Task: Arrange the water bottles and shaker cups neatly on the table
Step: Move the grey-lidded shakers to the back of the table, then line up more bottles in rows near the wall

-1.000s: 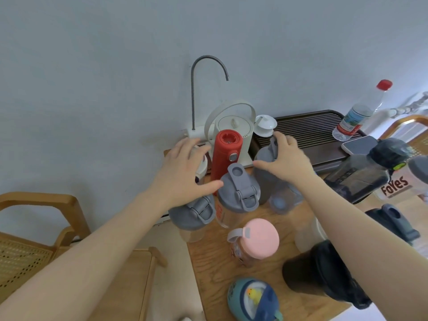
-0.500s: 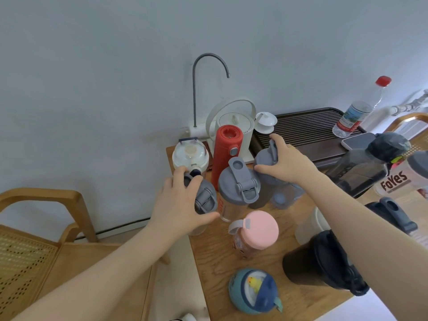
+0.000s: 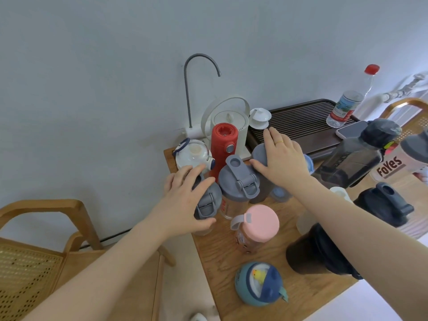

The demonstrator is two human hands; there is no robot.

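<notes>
Inspection of legible markings. One wordmark reads clearly: "FoYes", dark lettering on the pale body of the shaker cup (image 3: 398,164) at the far right of my bench (image 3: 222,256). The dark translucent bottle (image 3: 347,162) beside it carries pale raised lettering running along its side; it may be a brand name, but it is too blurred to read. Red print shows on the clear shaker (image 3: 228,206) beside my left hand (image 3: 185,202), illegible. The label on the red-capped water bottle (image 3: 345,107) is printed, unreadable at this range.
</notes>
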